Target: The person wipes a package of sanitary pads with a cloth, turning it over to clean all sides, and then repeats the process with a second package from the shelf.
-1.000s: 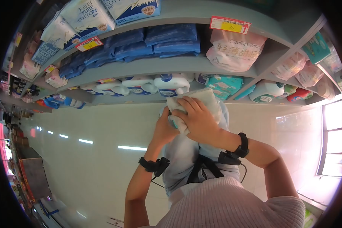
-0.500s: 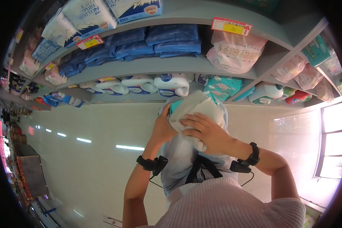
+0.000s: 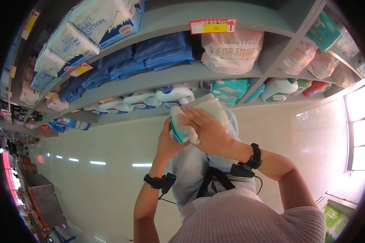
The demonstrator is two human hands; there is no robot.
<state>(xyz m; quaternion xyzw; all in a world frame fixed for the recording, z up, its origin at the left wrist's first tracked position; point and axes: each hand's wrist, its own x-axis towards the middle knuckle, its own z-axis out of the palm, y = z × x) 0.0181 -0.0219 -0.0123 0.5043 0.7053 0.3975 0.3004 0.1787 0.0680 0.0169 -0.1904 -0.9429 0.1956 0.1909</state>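
Note:
A teal package [image 3: 177,130] is in my left hand [image 3: 166,139], whose fingers wrap round its left side and lower edge. Over the package lies a whitish cloth [image 3: 215,108], which covers most of its face. My right hand [image 3: 205,131] presses on the cloth with its fingers held together, and a fold of cloth bunches below the palm. Both hands are in front of my body, just below the lowest shelf. The far side of the package is hidden.
Shelves [image 3: 158,75] run across the top, holding blue packs [image 3: 162,50], a pink bag [image 3: 232,52], white bottles [image 3: 172,95] and teal packs [image 3: 230,90]. A window [image 3: 357,129] is at the right, and more goods stand along the far left.
My right hand and the cloth have moved left and slightly up over the package. The package has tilted, showing more teal at its left side. The view has turned and the shelves appear shifted left.

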